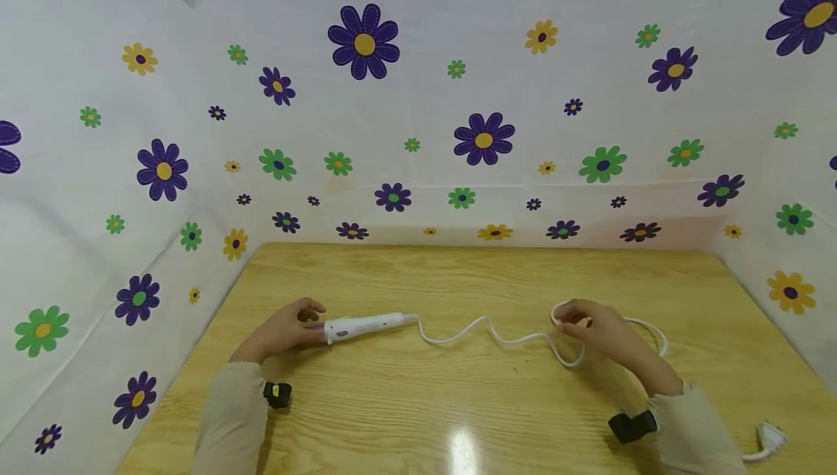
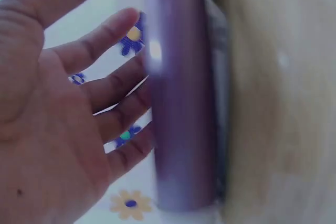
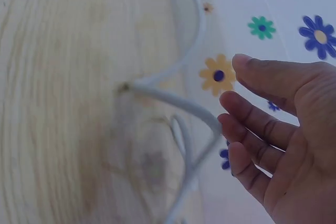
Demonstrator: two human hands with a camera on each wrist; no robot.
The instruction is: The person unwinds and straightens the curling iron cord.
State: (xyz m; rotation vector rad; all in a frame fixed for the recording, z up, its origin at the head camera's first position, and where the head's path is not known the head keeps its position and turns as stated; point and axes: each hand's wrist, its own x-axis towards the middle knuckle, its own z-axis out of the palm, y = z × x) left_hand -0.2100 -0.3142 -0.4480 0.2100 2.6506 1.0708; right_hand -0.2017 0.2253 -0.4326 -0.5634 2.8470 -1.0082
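A curling iron lies on the table, its white handle [image 1: 366, 325] pointing right and its purple barrel [image 2: 184, 98] to the left. My left hand [image 1: 284, 328] is at the barrel, with spread fingers passing behind it in the left wrist view; whether they touch it I cannot tell. The white cord [image 1: 458, 335] runs wavily rightward from the handle. Beside a loop of it is my right hand [image 1: 604, 330]. In the right wrist view those fingers [image 3: 262, 124] are loosely bent next to the cord, with none of it pinched between thumb and fingertips.
The cord ends in a white plug [image 1: 771, 439] near the right front of the wooden table [image 1: 405, 402]. Flower-patterned white sheeting [image 1: 418, 97] stands behind the table and along both sides. Each wrist wears a small black camera.
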